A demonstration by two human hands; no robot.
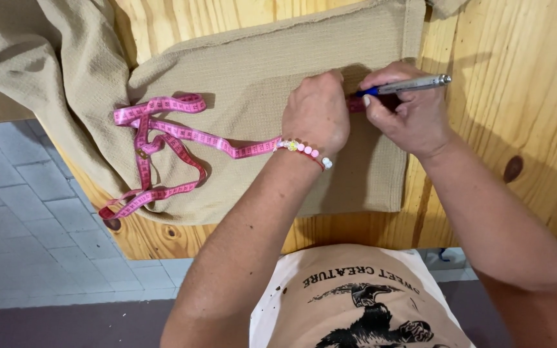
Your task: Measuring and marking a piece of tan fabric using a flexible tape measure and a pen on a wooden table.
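Note:
A beige waffle-weave cloth lies spread on a wooden table. A pink measuring tape lies on it in loose loops, one end hanging over the table's near edge. My left hand, with a beaded bracelet at the wrist, presses the tape flat against the cloth with fingers curled down. My right hand sits just to its right and grips a blue and silver pen, tip pointing left at the cloth beside the tape.
More of the beige cloth drapes off the table at the upper left. A grey tiled floor shows below the table's near edge. Bare wood lies to the right of the cloth.

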